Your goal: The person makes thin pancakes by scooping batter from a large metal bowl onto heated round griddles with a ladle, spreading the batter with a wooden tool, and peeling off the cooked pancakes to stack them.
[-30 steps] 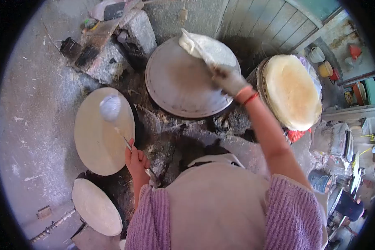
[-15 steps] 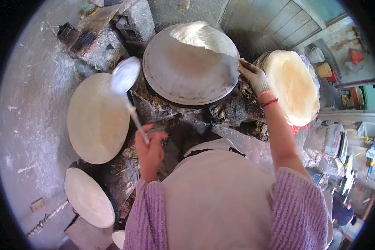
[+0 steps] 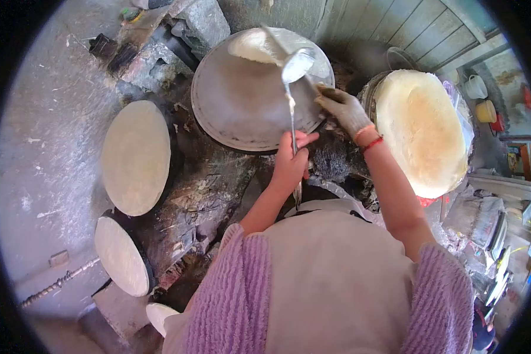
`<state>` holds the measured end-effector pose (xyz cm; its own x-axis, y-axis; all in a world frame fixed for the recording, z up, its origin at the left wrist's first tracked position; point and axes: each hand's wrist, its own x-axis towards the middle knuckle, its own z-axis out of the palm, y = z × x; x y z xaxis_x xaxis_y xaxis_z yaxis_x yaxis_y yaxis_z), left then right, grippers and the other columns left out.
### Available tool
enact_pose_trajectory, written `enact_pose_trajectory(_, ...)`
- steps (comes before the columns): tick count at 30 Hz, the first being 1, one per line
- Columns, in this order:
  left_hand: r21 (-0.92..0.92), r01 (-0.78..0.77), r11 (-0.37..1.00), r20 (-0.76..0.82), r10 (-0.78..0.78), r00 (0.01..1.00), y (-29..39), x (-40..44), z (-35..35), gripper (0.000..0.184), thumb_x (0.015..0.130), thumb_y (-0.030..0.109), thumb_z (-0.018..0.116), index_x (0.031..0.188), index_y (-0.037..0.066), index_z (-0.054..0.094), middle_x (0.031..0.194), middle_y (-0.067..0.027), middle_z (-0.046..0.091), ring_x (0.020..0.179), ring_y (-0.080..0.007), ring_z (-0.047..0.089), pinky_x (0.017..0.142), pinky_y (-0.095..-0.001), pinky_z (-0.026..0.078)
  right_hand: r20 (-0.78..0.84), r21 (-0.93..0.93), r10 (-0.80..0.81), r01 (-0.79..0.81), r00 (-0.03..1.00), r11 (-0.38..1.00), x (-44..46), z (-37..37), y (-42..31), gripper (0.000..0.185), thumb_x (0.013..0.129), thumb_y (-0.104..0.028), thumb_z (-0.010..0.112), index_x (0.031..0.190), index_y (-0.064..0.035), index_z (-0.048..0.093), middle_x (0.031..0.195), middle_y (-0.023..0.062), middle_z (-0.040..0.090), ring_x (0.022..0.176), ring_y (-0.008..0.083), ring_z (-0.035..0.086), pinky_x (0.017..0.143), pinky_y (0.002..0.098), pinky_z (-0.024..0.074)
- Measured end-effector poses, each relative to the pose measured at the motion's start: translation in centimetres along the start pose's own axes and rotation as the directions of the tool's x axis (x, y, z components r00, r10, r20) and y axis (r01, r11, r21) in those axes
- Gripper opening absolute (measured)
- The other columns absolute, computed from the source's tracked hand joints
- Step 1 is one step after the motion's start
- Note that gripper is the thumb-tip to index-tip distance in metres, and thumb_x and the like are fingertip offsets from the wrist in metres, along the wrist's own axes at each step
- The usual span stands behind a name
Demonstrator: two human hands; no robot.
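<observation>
My left hand (image 3: 290, 165) is closed around the handle of a metal ladle (image 3: 298, 66), its bowl raised over the right part of the large round griddle (image 3: 236, 109). Pale batter clings to the ladle. In a work glove, my right hand (image 3: 343, 109) grips one end of a long thin spreader (image 3: 275, 42), which reaches across the griddle behind the ladle. White batter (image 3: 251, 47) lies at the griddle's far side. Beside the gloved hand rises a stack of large thin flatbreads (image 3: 416, 133), browned on top.
Two more round griddles stand at the left, a larger one (image 3: 137, 158) and a smaller one (image 3: 123, 256), both with pale tops. Stone blocks (image 3: 203, 26) sit behind at the upper left. A white bucket (image 3: 475, 87) and a yellow one (image 3: 485, 111) are at the far right.
My left hand has swung the ladle right, from beside the left griddle to above the large one. My gloved hand has moved slightly inward. The white batter patch looks smaller.
</observation>
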<state>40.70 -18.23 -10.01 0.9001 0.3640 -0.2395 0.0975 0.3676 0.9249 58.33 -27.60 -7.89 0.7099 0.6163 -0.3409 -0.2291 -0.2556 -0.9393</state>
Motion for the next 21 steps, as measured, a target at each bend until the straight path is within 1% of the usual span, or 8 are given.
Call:
enact_pose_trajectory(6, 0.012, -0.17, 0.985, -0.322, 0.165, 0.932, 5.5, -3.5, -3.0, 0.027, 0.088, -0.003, 0.041, 0.111, 0.008, 0.033, 0.109, -0.0204, 0.064, 0.042, -0.0087, 0.044, 0.037, -0.0234, 0.04, -0.081, -0.055, -0.222, 0.218, 0.972, 0.974, 0.9, -3.3, 1.1, 0.045, 0.089, -0.02, 0.065, 0.127, 0.0002, 0.055, 0.115, 0.0076, 0.065, 0.1, 0.0147, 0.06, 0.089, 0.0269, 0.048)
enact_pose_trajectory(10, -0.076, -0.196, 0.978, -0.443, 0.143, 0.885, 3.9, -3.0, -2.5, 0.031, 0.087, -0.005, 0.043, 0.111, 0.011, 0.033, 0.117, -0.0231, 0.06, 0.043, -0.0084, 0.04, 0.036, -0.0234, 0.039, 0.139, -0.014, 0.072, -0.07, 0.988, 0.997, 2.0, 0.6, -0.5, 0.045, 0.088, -0.019, 0.067, 0.127, -0.0002, 0.056, 0.114, 0.0088, 0.064, 0.098, 0.0113, 0.059, 0.086, 0.024, 0.0469)
enact_pose_trajectory(11, -0.034, -0.145, 0.989, -0.413, 0.118, 0.903, 3.3, -2.3, -1.9, 0.031, 0.085, -0.006, 0.043, 0.109, 0.011, 0.032, 0.118, -0.0221, 0.059, 0.044, -0.0089, 0.042, 0.035, -0.0242, 0.04, 0.174, -0.31, -0.289, 0.331, 0.941, 0.891, 3.8, 1.0, 0.9, 0.046, 0.088, -0.021, 0.067, 0.128, -0.0005, 0.056, 0.108, 0.0054, 0.065, 0.087, 0.0069, 0.059, 0.07, 0.0199, 0.0488)
enact_pose_trajectory(12, -0.031, -0.148, 0.988, -0.409, 0.123, 0.904, 2.6, -1.8, -1.3, 0.031, 0.085, -0.006, 0.043, 0.109, 0.011, 0.032, 0.118, -0.0221, 0.059, 0.044, -0.0089, 0.042, 0.035, -0.0242, 0.04, 0.17, -0.309, -0.295, 0.335, 0.94, 0.89, 4.1, 0.8, 1.0, 0.046, 0.088, -0.021, 0.067, 0.128, -0.0005, 0.056, 0.108, 0.0054, 0.065, 0.087, 0.0069, 0.059, 0.07, 0.0199, 0.0488)
enact_pose_trajectory(16, 0.195, -0.065, 0.979, -0.28, 0.119, 0.953, -0.1, 0.8, 0.5, 0.029, 0.084, -0.005, 0.043, 0.107, 0.01, 0.034, 0.114, -0.0191, 0.061, 0.044, -0.0108, 0.044, 0.035, -0.0257, 0.04, 0.117, -0.15, -0.123, 0.14, 0.986, 0.979, 2.4, -3.7, -1.5, 0.047, 0.087, -0.022, 0.067, 0.125, 0.003, 0.057, 0.119, 0.0098, 0.063, 0.103, 0.0134, 0.058, 0.092, 0.0264, 0.0455)
enact_pose_trajectory(18, 0.296, -0.043, 0.954, -0.268, 0.127, 0.955, -1.0, 1.1, 0.4, 0.027, 0.085, -0.004, 0.043, 0.106, 0.011, 0.034, 0.112, -0.0179, 0.062, 0.044, -0.0116, 0.045, 0.034, -0.0261, 0.04, -0.102, 0.005, -0.15, 0.151, 0.983, 0.988, 2.9, -3.8, -0.1, 0.047, 0.087, -0.019, 0.067, 0.127, 0.0027, 0.055, 0.119, 0.0096, 0.062, 0.102, 0.0133, 0.059, 0.09, 0.0262, 0.0472)
enact_pose_trajectory(20, 0.306, 0.005, 0.952, -0.144, 0.041, 0.989, -1.5, 0.8, 0.2, 0.026, 0.086, -0.004, 0.042, 0.107, 0.01, 0.036, 0.103, -0.0152, 0.064, 0.042, -0.012, 0.044, 0.034, -0.0258, 0.038, 0.038, -0.03, -0.108, 0.109, 0.993, 0.994, 2.2, -2.6, 0.2, 0.05, 0.085, -0.023, 0.07, 0.127, -0.0003, 0.056, 0.103, 0.0043, 0.066, 0.079, 0.0065, 0.058, 0.061, 0.0209, 0.0489)
enact_pose_trajectory(21, 0.304, 0.009, 0.953, -0.142, 0.036, 0.989, -1.6, 0.1, 0.1, 0.026, 0.086, -0.004, 0.042, 0.107, 0.01, 0.036, 0.103, -0.0152, 0.064, 0.042, -0.012, 0.044, 0.034, -0.0258, 0.038, 0.031, 0.003, 0.14, -0.14, 0.99, 0.99, 1.4, -1.2, -1.5, 0.045, 0.087, -0.02, 0.067, 0.125, 0.0024, 0.057, 0.112, 0.0092, 0.065, 0.099, 0.0113, 0.059, 0.083, 0.0233, 0.0487)
